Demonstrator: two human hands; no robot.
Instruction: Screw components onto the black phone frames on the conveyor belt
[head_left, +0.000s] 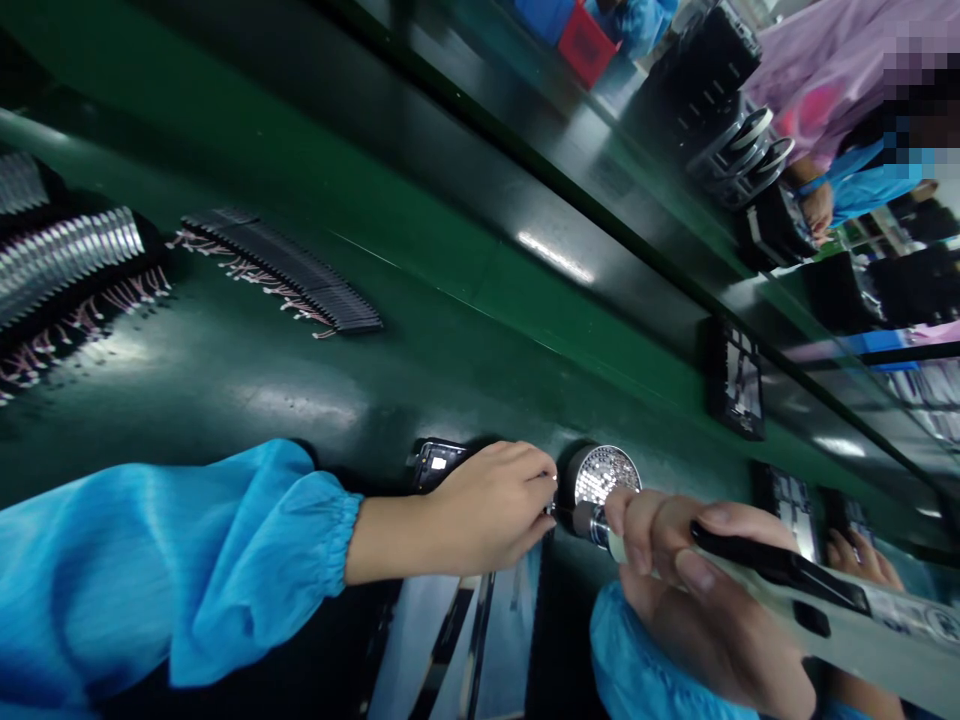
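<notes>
My right hand (697, 570) is wrapped round a pale electric screwdriver (862, 635) with a black lever, its tip pointing left. Just across from that tip, my left hand (487, 510) has its fingers pinched together; a tiny shiny bit shows at the fingertips, too small to name. Behind the screwdriver's nose stands a round metal dish (604, 470) dotted with many small shiny pieces that look like screws. Under my left hand lies a dark-framed device with a pale inner panel (506, 630) and dark strips across it. A small black-framed part (437, 462) is partly hidden behind that hand.
Curved rows of flat dark parts with thin wires (281, 270) and of silvery parts (82, 255) lie on the green bench (450, 350). Black housings (739, 380) stand to the right. Another person's hand (862, 555) is at far right; a person in pink (832, 60) works across the line.
</notes>
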